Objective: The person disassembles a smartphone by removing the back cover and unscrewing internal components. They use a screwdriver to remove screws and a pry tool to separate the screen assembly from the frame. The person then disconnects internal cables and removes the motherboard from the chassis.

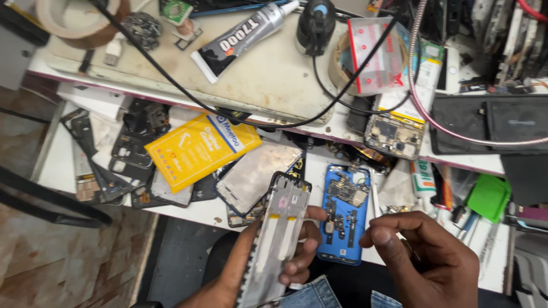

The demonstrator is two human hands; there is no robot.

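Left hand [285, 256] mostly behind phone frame [277, 234]

Clearance around the blue phone body: tight on all sides but the near one.

The blue phone body [344, 214] lies open on the bench [63, 165]. Left of it, the grey phone frame [278, 234] in the left hand [297, 251] blocks approach; beyond that, a silver back plate [257, 174] and a yellow packet [201, 148] overlap loose dark frames. Right of it, the right hand [425, 256] hovers just beside, with tools and a green piece [488, 197] crowding further right. Behind it, a raised shelf edge carries a bare circuit board [394, 136], crossed by black cables [337, 97]. Open floor [68, 256] lies well left.
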